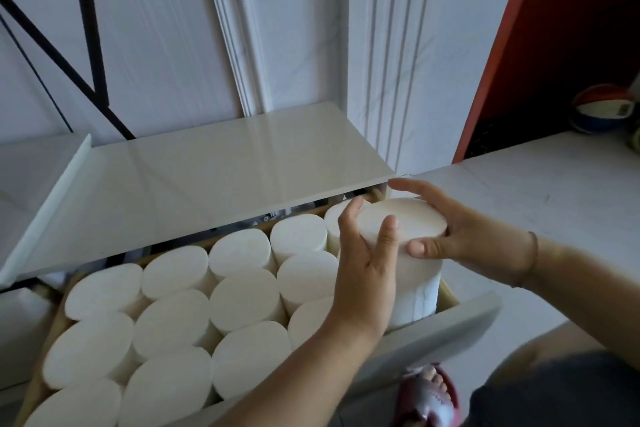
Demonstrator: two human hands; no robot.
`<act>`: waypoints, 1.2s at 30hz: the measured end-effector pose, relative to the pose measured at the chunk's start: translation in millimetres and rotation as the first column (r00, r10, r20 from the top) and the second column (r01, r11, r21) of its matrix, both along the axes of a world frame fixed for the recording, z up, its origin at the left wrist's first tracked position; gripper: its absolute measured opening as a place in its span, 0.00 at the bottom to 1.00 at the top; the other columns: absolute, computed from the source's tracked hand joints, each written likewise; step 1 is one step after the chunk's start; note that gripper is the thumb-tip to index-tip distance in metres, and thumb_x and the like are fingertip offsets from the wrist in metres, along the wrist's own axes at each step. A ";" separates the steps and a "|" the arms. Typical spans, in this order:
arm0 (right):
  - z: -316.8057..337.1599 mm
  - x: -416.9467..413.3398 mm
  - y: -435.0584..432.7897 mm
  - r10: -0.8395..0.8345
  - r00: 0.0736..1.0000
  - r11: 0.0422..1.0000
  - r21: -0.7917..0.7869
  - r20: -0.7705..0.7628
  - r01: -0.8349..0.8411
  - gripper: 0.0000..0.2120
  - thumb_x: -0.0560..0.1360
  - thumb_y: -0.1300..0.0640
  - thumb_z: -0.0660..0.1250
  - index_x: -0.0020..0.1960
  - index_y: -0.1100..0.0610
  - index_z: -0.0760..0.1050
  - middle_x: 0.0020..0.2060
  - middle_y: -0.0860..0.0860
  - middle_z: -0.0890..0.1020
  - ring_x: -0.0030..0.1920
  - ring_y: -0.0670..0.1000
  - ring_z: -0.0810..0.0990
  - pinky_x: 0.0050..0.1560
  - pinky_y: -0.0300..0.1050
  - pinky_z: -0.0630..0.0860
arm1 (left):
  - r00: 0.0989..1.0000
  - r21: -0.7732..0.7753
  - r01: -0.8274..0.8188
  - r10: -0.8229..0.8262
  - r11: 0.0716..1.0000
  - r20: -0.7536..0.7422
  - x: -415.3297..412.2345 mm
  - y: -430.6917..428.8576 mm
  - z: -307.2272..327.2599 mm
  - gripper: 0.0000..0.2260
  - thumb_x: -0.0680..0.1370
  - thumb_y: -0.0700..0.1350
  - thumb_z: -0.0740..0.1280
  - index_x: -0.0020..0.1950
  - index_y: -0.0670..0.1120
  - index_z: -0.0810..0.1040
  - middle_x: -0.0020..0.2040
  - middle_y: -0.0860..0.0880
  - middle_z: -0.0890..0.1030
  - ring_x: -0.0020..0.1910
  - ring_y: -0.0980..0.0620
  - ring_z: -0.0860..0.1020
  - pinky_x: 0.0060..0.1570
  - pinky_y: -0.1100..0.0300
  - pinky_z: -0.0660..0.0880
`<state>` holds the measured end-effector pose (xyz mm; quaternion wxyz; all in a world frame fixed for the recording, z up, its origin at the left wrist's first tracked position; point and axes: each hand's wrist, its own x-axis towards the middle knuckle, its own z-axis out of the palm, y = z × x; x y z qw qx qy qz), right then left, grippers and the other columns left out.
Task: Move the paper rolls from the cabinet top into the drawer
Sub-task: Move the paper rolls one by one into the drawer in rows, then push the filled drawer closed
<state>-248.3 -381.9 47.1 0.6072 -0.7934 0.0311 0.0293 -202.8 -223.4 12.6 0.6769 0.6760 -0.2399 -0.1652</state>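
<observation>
Nearest the viewer, a foot in a red slipper (pixel 427 395) stands below the drawer (pixel 450 322) front. The open drawer is packed with upright white paper rolls (pixel 173 319) in rows, to the left of the fingers. At its right end, the left hand (pixel 363 274) and right hand (pixel 460 236) clasp one tall paper roll (pixel 405 253), fingers (pixel 388 236) curled around its top rim, its lower part inside the drawer. Beyond the fingers lies the glossy cabinet top (pixel 207 177), then the white wall (pixel 277 28).

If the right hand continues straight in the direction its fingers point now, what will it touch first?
The right hand points leftward across the held paper roll, which it already touches. Beyond that, probably the left hand on the opposite side, though depth is unclear.
</observation>
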 end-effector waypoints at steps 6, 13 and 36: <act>-20.5 -0.6 13.6 -0.189 0.961 0.898 0.360 -0.204 0.253 0.21 0.73 0.52 0.66 0.65 0.56 0.71 0.56 0.57 0.81 0.55 0.55 0.81 0.53 0.47 0.80 | 0.994 0.006 -0.051 0.051 0.999 -0.096 -11.7 -0.4 -21.8 0.20 0.78 0.56 0.58 0.69 0.59 0.59 0.62 0.54 0.71 0.52 0.68 0.73 0.43 0.77 0.70; -31.3 -19.9 -1.3 -0.157 0.849 0.963 0.114 -0.505 0.246 0.15 0.76 0.58 0.64 0.60 0.63 0.73 0.53 0.59 0.81 0.51 0.57 0.81 0.47 0.45 0.82 | 0.983 0.291 0.184 -0.168 0.939 -0.077 -13.0 9.0 -41.8 0.17 0.79 0.52 0.60 0.66 0.62 0.62 0.60 0.56 0.72 0.54 0.60 0.72 0.44 0.75 0.68; -53.3 -14.4 63.6 -0.054 0.996 0.568 -0.822 -0.064 -0.022 0.34 0.71 0.34 0.60 0.72 0.44 0.56 0.73 0.45 0.59 0.70 0.51 0.64 0.70 0.49 0.63 | 0.835 0.738 -0.143 -0.320 0.659 0.447 27.8 102.0 -64.3 0.26 0.79 0.59 0.53 0.75 0.58 0.50 0.77 0.58 0.47 0.71 0.64 0.37 0.64 0.62 0.29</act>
